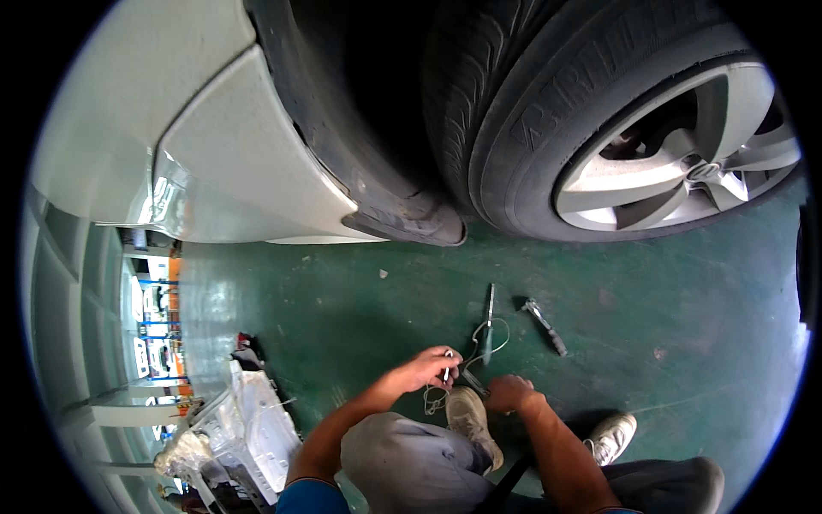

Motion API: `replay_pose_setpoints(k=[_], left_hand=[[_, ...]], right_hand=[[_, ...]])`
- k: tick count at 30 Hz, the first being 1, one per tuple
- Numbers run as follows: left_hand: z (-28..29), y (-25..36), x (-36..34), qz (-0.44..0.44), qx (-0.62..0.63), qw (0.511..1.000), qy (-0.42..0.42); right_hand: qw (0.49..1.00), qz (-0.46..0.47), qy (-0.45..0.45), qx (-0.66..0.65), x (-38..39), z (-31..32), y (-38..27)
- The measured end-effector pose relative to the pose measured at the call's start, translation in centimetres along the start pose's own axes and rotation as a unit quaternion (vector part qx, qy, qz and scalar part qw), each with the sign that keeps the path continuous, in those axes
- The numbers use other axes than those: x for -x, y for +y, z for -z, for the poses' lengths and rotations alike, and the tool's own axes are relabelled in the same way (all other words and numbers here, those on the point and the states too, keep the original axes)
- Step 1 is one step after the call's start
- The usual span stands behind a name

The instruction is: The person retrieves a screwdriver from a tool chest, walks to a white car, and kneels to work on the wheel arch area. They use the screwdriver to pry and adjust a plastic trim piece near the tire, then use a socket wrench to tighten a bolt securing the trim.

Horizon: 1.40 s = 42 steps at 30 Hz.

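Observation:
My left hand [431,368] is closed on a short white, stick-like piece [447,365], its kind too small to tell. A thin pale cord [507,324] loops on the floor beside it, with another loop below the fingers. My right hand [512,394] is closed round the near end of a slim metal tool [474,382] that points toward my left hand; its handle is hidden. Just beyond the hands lies a screwdriver [488,343] with its shaft pointing away from me. To its right rests a ratchet wrench [546,327] with a dark grip.
A car's wheel [531,146] stands ahead at the right, next to a pale body panel [240,154] and dark wheel-arch edge. Green floor [342,300] lies under the tools. My shoes [469,420] are close to my hands. A silvery-white car part [248,428] sits at the lower left.

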<state>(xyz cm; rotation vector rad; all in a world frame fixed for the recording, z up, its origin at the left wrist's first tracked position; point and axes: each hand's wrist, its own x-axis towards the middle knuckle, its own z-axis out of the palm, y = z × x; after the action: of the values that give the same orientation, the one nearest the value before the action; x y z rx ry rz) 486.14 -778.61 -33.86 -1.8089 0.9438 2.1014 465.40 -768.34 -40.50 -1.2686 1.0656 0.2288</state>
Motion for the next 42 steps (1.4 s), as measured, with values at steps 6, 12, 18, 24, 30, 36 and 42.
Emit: replay_pose_setpoints(k=[6,12,18,24,30,36,42], left_hand=[[-1.7,-7.1,-7.2,-0.059,-0.051,0.995,0.060],[-1.2,-7.6,-7.4,-0.185,-0.164,0.960,0.130],[1.0,-1.2,-0.6,-0.186,-0.164,0.957,0.153],[1.6,4.3,7.4,-0.205,-0.118,0.957,0.169],[-2.8,12.6,16.0,-0.233,-0.194,0.936,0.176],[-8.6,17.4,19.3,-0.291,-0.175,0.918,0.205],[-9.3,18.3,18.8,-0.265,-0.193,0.918,0.225]], right_hand=[[0.994,-0.093,0.042,0.044,2.6,7.5,2.5],[0.832,-0.082,0.546,0.045,-1.8,8.1,5.8],[0.804,-0.021,0.567,-0.179,-2.2,8.3,3.2],[0.663,0.345,0.383,-0.543,7.0,12.7,-7.7],[0.509,0.454,0.358,-0.638,12.2,16.0,-14.5],[0.461,0.407,0.322,-0.720,13.0,17.2,-18.1],[0.454,0.399,0.342,-0.719,13.1,18.7,-18.7]])
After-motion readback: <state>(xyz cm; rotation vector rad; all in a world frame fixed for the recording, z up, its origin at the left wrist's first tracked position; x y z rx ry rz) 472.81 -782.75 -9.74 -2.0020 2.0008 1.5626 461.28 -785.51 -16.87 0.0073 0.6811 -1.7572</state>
